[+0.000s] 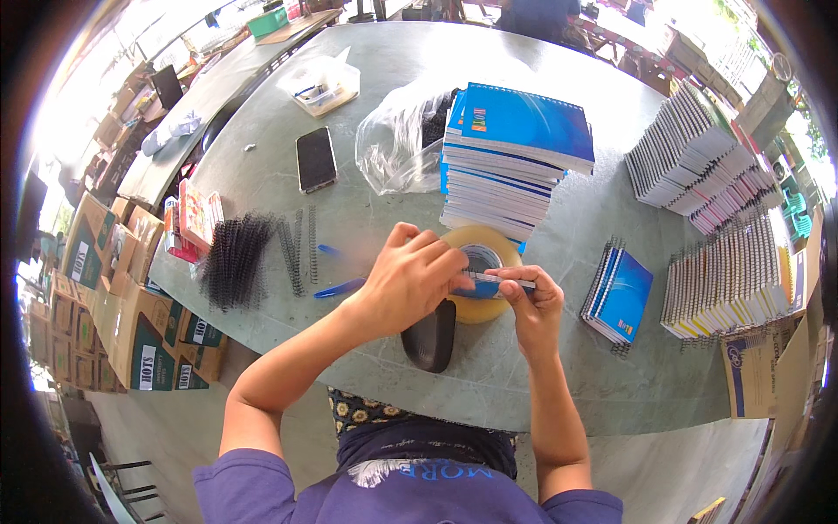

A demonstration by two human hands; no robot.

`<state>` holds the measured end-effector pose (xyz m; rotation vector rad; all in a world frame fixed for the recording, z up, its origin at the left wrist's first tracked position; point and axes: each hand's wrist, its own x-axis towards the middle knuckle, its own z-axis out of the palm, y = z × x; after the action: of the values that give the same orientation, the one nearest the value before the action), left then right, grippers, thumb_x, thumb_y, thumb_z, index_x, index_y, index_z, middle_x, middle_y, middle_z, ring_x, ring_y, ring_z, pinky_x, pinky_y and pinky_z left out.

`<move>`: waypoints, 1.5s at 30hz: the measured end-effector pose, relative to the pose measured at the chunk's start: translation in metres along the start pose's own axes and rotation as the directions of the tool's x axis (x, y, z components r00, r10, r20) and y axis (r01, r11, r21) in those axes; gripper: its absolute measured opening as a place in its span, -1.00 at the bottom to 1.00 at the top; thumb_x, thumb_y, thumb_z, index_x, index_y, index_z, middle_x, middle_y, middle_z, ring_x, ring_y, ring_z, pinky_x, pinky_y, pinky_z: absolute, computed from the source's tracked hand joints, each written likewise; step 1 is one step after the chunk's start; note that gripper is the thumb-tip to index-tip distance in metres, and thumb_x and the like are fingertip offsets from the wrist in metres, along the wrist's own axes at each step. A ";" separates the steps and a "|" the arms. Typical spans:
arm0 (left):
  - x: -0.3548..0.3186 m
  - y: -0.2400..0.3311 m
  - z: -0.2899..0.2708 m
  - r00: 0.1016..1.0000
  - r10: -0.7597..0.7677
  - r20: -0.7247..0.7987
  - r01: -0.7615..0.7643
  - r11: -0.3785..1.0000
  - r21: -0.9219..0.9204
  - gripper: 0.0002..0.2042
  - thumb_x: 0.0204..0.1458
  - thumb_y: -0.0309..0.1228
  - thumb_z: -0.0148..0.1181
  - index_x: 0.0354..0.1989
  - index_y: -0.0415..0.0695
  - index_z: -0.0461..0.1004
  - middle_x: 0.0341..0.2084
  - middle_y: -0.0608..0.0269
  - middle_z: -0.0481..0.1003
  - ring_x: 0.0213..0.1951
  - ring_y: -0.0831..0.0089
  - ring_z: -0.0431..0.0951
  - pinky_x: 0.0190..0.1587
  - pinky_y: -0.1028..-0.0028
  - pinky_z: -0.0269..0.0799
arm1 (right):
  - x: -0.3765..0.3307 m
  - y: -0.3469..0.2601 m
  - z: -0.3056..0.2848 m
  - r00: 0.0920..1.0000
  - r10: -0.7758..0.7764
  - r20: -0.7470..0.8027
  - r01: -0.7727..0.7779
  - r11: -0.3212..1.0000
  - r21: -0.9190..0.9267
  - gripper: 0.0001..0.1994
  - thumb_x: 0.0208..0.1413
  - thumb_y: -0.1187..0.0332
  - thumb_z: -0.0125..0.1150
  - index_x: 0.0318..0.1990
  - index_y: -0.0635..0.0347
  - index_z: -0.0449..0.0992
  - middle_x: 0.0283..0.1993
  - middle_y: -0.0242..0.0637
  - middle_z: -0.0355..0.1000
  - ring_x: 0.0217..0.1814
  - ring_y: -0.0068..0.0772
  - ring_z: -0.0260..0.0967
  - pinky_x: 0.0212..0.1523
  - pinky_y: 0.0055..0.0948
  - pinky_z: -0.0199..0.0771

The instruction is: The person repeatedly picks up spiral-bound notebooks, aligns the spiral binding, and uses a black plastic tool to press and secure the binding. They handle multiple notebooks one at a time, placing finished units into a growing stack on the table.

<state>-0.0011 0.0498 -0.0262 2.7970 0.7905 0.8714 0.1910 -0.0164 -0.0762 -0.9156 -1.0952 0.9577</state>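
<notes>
A thin blue notebook point(496, 285) is held nearly edge-on between my hands, over a large roll of clear yellowish tape point(484, 311). My right hand point(534, 306) pinches its right end between thumb and fingers. At the other end, my left hand point(415, 275) has its fingers bent and closed on the notebook's edge; whether a wire coil is in them I cannot make out. Just below the hands lies a black rounded case point(429, 337). Right behind them rises a tall stack of blue notebooks point(515, 144).
Black spiral coils point(236, 262) lie in a heap at left, near blue pens point(340, 287) and a phone point(316, 160). A clear plastic bag point(397, 144) and a plastic tub point(321, 87) stand farther back. Bound blue notebooks point(621, 293) and tall spiral-notebook stacks point(724, 275) line the right.
</notes>
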 end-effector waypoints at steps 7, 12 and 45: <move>-0.003 0.004 0.004 0.998 -0.038 0.059 0.039 0.999 -0.025 -0.70 -0.08 -0.24 0.25 -0.20 -0.07 0.44 -0.27 0.22 0.42 -0.23 0.24 0.41 -0.08 0.30 0.21 | -0.002 0.000 0.001 0.998 0.057 -0.024 -0.057 0.998 0.007 -0.85 0.06 0.43 0.26 -0.27 0.33 0.51 -0.24 -0.15 0.54 -0.17 -0.49 0.45 -0.12 -0.54 0.43; -0.030 0.012 -0.005 0.929 -0.107 -0.354 0.147 0.985 0.087 -0.67 -0.12 -0.36 0.32 -0.17 -0.11 0.41 -0.25 0.12 0.42 -0.14 0.16 0.42 -0.09 0.27 0.28 | 0.000 -0.001 -0.006 0.999 0.004 -0.041 -0.005 0.999 -0.034 -0.86 0.08 0.43 0.24 -0.26 0.31 0.53 -0.23 -0.20 0.54 -0.19 -0.56 0.42 -0.14 -0.61 0.39; -0.039 0.039 -0.007 0.976 -0.198 0.087 0.216 0.864 -0.456 -0.61 -0.10 -0.61 0.22 -0.03 -0.09 0.49 -0.16 0.03 0.51 -0.19 0.15 0.53 -0.15 0.33 0.47 | -0.002 -0.003 0.012 0.983 -0.050 -0.177 0.021 0.986 -0.163 -0.82 0.10 0.32 0.24 -0.31 0.29 0.53 -0.33 -0.36 0.55 -0.37 -0.70 0.31 -0.36 -0.71 0.29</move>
<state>-0.0150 -0.0042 -0.0305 2.2571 0.7418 0.8357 0.1795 -0.0181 -0.0719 -1.0894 -1.0400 0.7489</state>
